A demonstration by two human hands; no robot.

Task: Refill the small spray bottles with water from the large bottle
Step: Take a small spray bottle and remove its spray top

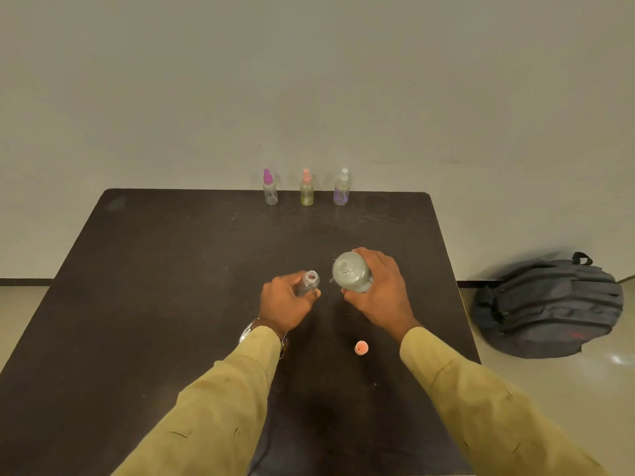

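Head view is showing both hands working mid-table, well apart from every edge of the dark table [154,286]. Three capped spray bottles [307,190] are standing along the far edge. The left hand [283,300] is curling its fingers round an uncapped small bottle [308,282]. The right hand [385,290] is gripping the large bottle [352,273] just beside it. An orange cap [361,348] is lying near the right sleeve.

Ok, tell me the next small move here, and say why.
Probably bring the large bottle in the right hand over the small bottle and tip it gently. The left hand grips the small bottle, its neck is open, the two sit side by side but apart, and an orange cap lies on the table.
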